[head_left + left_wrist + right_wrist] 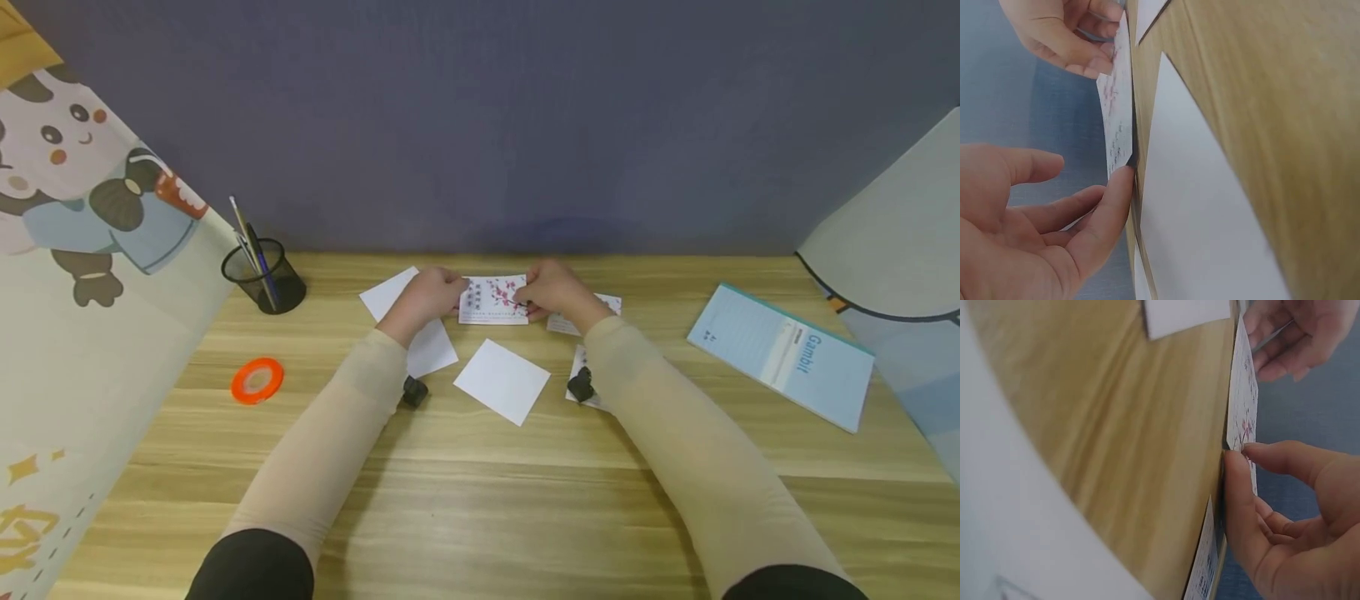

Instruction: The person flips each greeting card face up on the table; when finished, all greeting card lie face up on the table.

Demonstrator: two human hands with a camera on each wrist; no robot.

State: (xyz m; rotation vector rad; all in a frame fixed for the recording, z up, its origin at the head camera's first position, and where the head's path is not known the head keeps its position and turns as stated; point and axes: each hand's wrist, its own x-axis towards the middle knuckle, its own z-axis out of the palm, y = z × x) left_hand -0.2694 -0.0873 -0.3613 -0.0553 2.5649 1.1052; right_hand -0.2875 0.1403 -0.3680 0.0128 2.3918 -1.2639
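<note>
The flower card (486,302) is near the middle of the back edge of the table (480,508). The right hand (557,292) pinches its right end between thumb and finger. The left hand (427,296) has loose fingers touching the left end, thumb held off, so that end could slip. Pushing both hands inward might bend it.

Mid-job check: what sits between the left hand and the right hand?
A blossom-printed card spans the gap between the left hand and the right hand; the head view shows this most clearly.
</note>
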